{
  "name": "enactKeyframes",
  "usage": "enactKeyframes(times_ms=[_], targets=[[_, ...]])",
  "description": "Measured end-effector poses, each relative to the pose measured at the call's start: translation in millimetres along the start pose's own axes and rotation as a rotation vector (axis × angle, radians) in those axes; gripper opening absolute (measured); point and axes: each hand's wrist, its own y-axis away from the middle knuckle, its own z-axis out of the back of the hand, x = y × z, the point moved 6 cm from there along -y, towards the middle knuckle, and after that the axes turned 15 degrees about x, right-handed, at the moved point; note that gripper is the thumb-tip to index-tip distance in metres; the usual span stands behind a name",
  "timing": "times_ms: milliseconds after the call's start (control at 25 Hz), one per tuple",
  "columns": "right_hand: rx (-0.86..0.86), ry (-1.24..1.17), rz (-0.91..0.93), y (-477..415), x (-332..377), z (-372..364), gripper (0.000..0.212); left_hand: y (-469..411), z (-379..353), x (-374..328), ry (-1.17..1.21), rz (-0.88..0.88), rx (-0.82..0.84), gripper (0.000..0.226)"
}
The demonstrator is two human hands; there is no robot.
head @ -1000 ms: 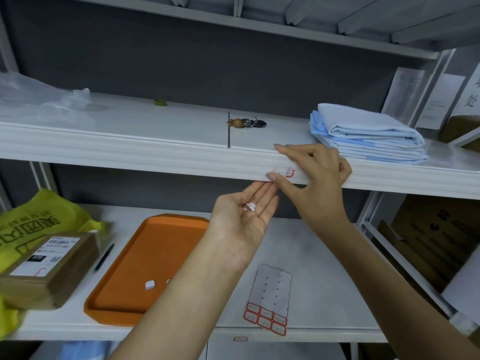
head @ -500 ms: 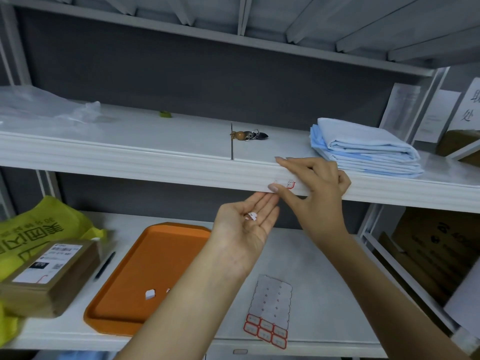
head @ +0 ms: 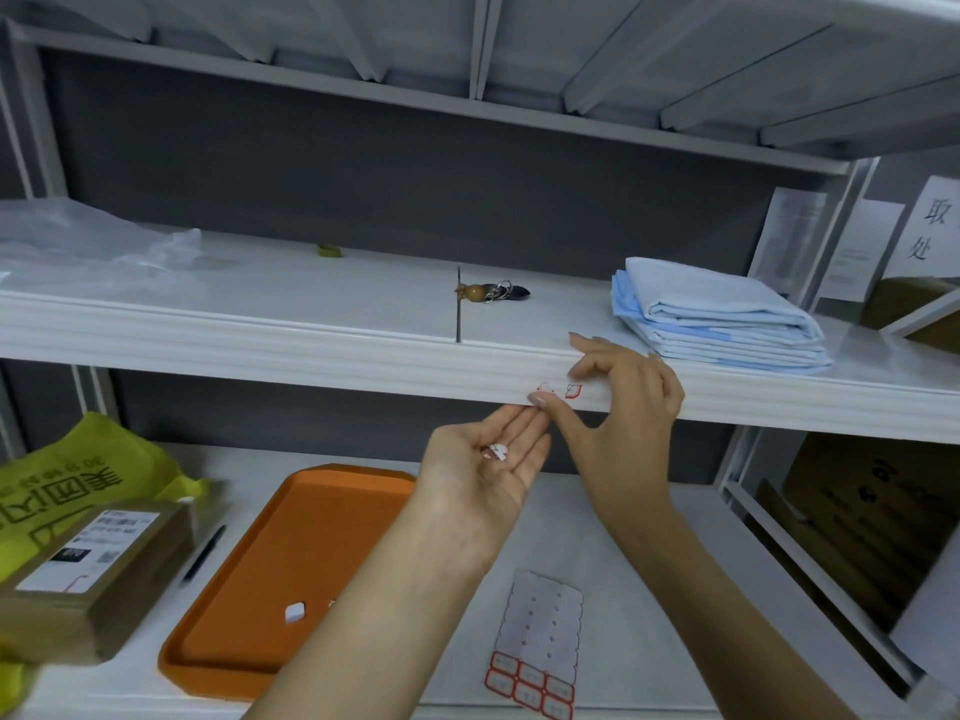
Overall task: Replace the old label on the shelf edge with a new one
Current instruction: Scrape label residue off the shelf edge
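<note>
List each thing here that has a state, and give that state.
old label: partly torn away, remnant stuck on the shelf edge.
right hand: thumb tip at the label's torn end; pinch unclear.
left hand: palm up, open, scraps lying in it.
label sheet: flat, mostly used, labels left in bottom rows.
orange tray: flat, white scrap inside.
blue cloths: folded, stacked.
cardboard parcel: closed.

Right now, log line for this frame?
right hand: thumb picking at old label on shelf edge | left hand: palm up, scraps on it
</note>
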Motion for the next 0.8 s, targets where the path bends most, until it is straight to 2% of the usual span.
enactKeyframes(times_ms=[240,400,800], targets=[[0.036,0.063,0.014,4,5,-3,0.017,0,1,0,-0.017,0.010,-0.001,0.033],[-0.062,0.050,0.081,15,14,-7,0.015,-1,0,0,0.015,0.001,0.011,0.033],[-0.224,0.111,0.055,24,22,-14,0.008,3,-4,1,0.019,-0.010,0.007,0.034]])
